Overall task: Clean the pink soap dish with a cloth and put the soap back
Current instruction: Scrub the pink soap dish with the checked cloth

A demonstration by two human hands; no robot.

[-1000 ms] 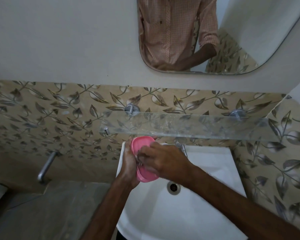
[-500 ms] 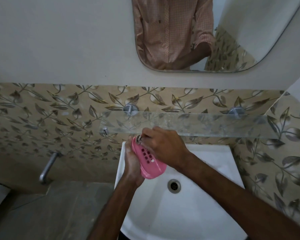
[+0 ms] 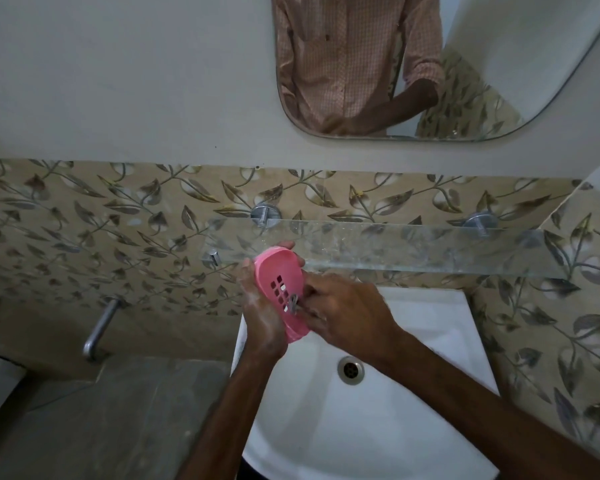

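My left hand (image 3: 262, 317) holds the pink soap dish (image 3: 278, 275) tilted on its edge above the white sink (image 3: 413, 427), its slotted face turned toward me. Soap foam shows on that hand. My right hand (image 3: 347, 313) presses a small grey cloth or scrubber (image 3: 294, 303) against the lower part of the dish, fingers pinched on it. The soap bar is not visible.
A glass shelf (image 3: 413, 249) on two metal pegs runs just behind the hands. A mirror (image 3: 430, 64) above reflects a person in a checked shirt. A chrome tap (image 3: 99, 327) sticks out of the leaf-patterned tiles on the left. The sink drain (image 3: 350, 369) lies below the hands.
My right hand slid with the cloth from the top end of the dish down to its lower part. The dish's upper half and its slots are now uncovered.
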